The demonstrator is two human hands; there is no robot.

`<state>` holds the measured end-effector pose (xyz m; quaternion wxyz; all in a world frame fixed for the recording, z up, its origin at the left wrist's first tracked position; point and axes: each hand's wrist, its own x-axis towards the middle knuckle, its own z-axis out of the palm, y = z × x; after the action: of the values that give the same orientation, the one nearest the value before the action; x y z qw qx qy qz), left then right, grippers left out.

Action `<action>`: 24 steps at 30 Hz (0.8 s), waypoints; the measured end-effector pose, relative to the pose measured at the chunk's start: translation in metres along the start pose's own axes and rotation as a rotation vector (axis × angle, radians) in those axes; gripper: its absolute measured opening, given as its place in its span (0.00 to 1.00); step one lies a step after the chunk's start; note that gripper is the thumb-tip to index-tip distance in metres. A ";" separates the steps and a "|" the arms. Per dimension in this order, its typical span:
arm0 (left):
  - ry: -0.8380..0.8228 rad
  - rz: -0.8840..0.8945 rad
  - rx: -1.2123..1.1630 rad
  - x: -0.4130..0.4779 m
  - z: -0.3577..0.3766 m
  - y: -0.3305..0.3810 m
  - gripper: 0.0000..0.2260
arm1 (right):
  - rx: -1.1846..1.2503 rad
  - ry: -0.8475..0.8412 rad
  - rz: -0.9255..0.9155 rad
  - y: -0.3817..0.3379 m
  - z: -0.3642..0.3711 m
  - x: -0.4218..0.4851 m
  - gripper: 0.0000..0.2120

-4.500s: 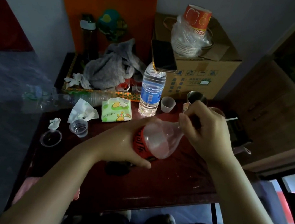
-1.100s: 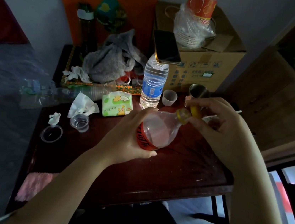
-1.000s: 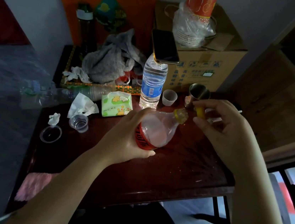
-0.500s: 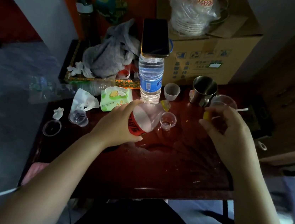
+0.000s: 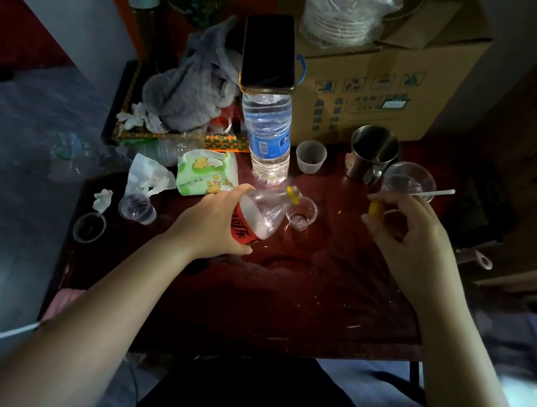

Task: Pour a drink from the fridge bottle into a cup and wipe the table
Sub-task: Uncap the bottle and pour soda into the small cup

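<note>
My left hand (image 5: 214,222) grips a clear drink bottle (image 5: 264,214) with a red label, tilted so its open yellow-ringed neck sits just above a small clear plastic cup (image 5: 301,213) on the dark red table (image 5: 300,295). A little pale liquid lies in the bottle's lower side. My right hand (image 5: 408,234) hovers to the right of the cup, pinching the yellow cap (image 5: 374,209) between thumb and fingers. A grey cloth (image 5: 189,92) is heaped at the back left.
A water bottle (image 5: 268,135) with a phone (image 5: 268,52) on top stands behind the cup. Nearby are a white cup (image 5: 310,157), a steel mug (image 5: 371,153), a clear bowl with a stick (image 5: 408,181), a tissue pack (image 5: 206,172) and a cardboard box (image 5: 386,82).
The cap came off the bottle into my right hand, which moved away to the right. My left hand carried the bottle forward and tipped its neck over the small clear cup.
</note>
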<state>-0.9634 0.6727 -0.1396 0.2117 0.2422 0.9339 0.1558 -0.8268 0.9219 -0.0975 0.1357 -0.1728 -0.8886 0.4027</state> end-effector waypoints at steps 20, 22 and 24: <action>-0.028 -0.003 0.151 0.018 0.001 -0.001 0.46 | -0.005 -0.010 -0.012 0.014 0.000 0.004 0.13; -0.030 -0.002 0.173 0.019 0.000 0.000 0.46 | -0.011 -0.006 -0.021 0.014 0.000 0.004 0.13; -0.033 -0.006 0.205 0.020 -0.001 0.000 0.46 | -0.010 -0.005 -0.021 0.015 0.000 0.004 0.13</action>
<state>-0.9795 0.6828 -0.1452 0.2019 0.2623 0.9420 0.0549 -0.8277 0.9326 -0.1082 0.1368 -0.1634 -0.8926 0.3972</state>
